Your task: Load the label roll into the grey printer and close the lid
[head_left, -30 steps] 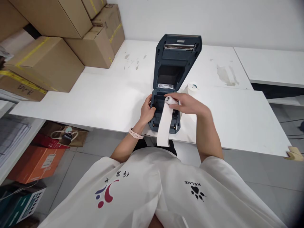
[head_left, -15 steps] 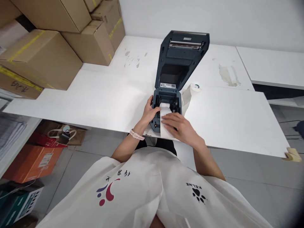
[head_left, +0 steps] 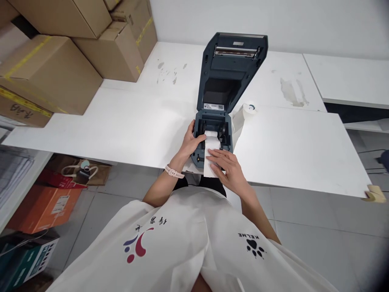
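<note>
A dark blue label printer [head_left: 226,85] stands on the white table [head_left: 127,125] with its lid raised. A white paper roll [head_left: 211,136] lies in its bay, and the paper strip [head_left: 210,160] runs out over the front edge. My left hand [head_left: 190,142], with a pink watch on the wrist, grips the printer's left side, thumb at the roll. My right hand [head_left: 226,166] lies flat with fingers stretched out on the paper strip at the printer's front.
A second white roll [head_left: 247,110] stands just right of the printer. Cardboard boxes [head_left: 57,69] are stacked at the table's left rear. Under the table at left are an orange box [head_left: 42,207] and a bag [head_left: 82,172]. Another white table [head_left: 349,79] adjoins at right.
My right hand set the roll down into the printer bay, then drew back toward me and now lies flat on the strip. The left hand stayed on the printer's side.
</note>
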{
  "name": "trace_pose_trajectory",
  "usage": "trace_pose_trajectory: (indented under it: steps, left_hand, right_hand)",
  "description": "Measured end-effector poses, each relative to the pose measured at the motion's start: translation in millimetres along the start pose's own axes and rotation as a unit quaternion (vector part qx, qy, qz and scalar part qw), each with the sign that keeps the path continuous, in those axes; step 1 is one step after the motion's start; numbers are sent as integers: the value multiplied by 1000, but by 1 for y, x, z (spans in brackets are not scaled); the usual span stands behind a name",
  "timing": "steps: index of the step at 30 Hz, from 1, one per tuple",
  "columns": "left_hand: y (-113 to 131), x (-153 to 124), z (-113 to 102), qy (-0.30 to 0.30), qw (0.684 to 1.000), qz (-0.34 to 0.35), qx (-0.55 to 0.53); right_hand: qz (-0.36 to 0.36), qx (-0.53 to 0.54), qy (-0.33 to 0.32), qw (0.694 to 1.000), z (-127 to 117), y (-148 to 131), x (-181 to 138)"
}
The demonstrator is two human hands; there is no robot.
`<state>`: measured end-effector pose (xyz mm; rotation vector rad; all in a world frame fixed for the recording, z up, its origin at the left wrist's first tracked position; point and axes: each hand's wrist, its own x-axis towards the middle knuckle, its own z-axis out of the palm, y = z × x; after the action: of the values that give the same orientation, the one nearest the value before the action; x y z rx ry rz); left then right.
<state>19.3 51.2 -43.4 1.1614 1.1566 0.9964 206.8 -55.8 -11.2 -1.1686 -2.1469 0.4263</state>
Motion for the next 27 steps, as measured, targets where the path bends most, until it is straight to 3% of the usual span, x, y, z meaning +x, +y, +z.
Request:
trace_pose_trajectory:
  steps: [8, 14, 17, 23, 25, 27]
  left_hand:
    - [7, -7, 2, 26, 1000, -3, 9]
    - [10, -69, 8, 21, 998, -56, -11]
    - [8, -87, 8, 24, 997, -60, -29]
    - [6, -68, 3, 32, 996, -75, -28]
    - [7, -61, 4, 23, 998, -57, -14]
    - [9, -58, 6, 5, 999, -39, 6]
  right_hand:
    - [27, 17, -14, 999, -1, -2, -2]
    - [11, 25, -58, 998, -13, 0, 7]
    - [8, 19, -56, 998, -14, 1, 13]
    - [13, 63, -53, 997, -15, -1, 5]
    - [25, 107, -16, 994, -24, 7, 9]
    - [37, 124, 81, 988, -39, 24, 28]
